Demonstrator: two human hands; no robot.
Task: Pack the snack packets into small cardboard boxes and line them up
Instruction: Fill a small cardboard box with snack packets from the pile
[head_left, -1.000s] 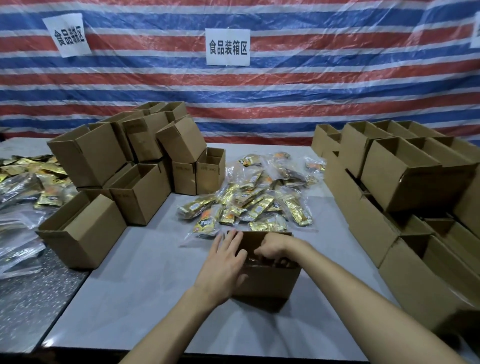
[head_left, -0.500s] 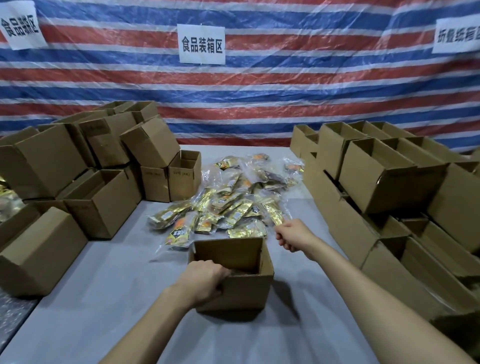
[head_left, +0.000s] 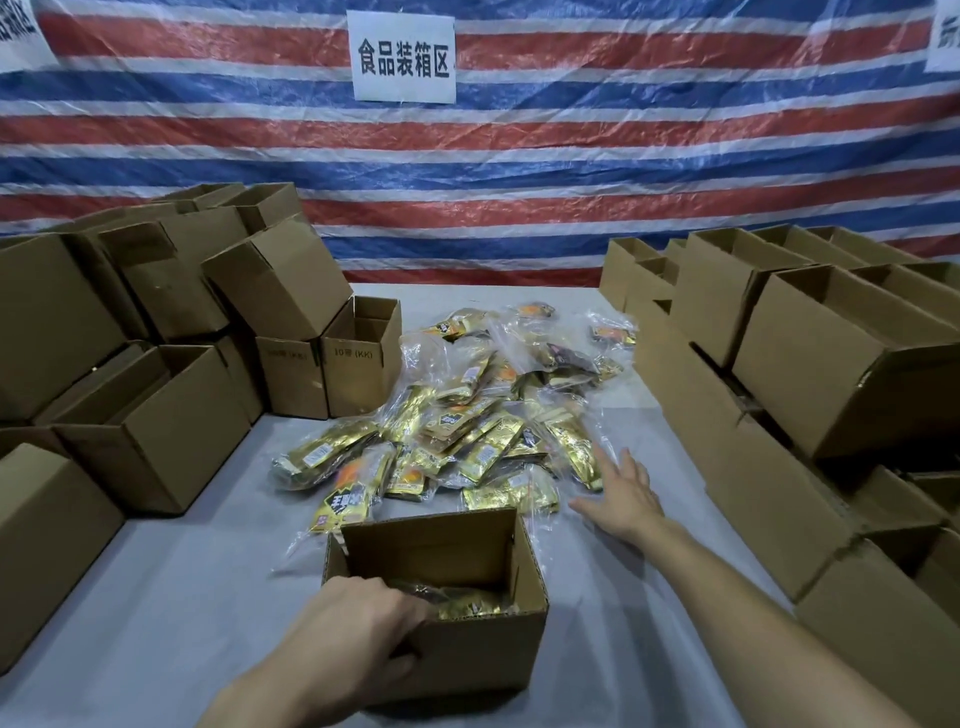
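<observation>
A white sign (head_left: 404, 56) on the striped tarpaulin (head_left: 623, 156) reads "食品装箱区". Two further signs at the upper left and upper right corners are cut off by the frame and cannot be read. One empty box (head_left: 363, 358) in the left stack is printed "10零 (KK)"; the box beside it carries a fainter print of the same kind, too dim to confirm. The snack packets (head_left: 467, 431) are gold foil inside clear bags; one near packet (head_left: 345, 501) shows bold dark characters on yellow, too blurred to read.

The open box (head_left: 467, 644) stands on the grey bench (head_left: 182, 597), just in front of the packet heap. Gold packets lie in its bottom; their number cannot be made out. The left hand (head_left: 363, 629) grips the box's near-left wall, fingers curled over the rim. The right hand (head_left: 621, 493) is open, fingers spread, at the right edge of the heap, holding nothing; contact with a packet cannot be told.

Open boxes are piled at left (head_left: 150, 426), several tipped. More boxes (head_left: 810, 358) stand stacked at right; their contents are mostly hidden.
</observation>
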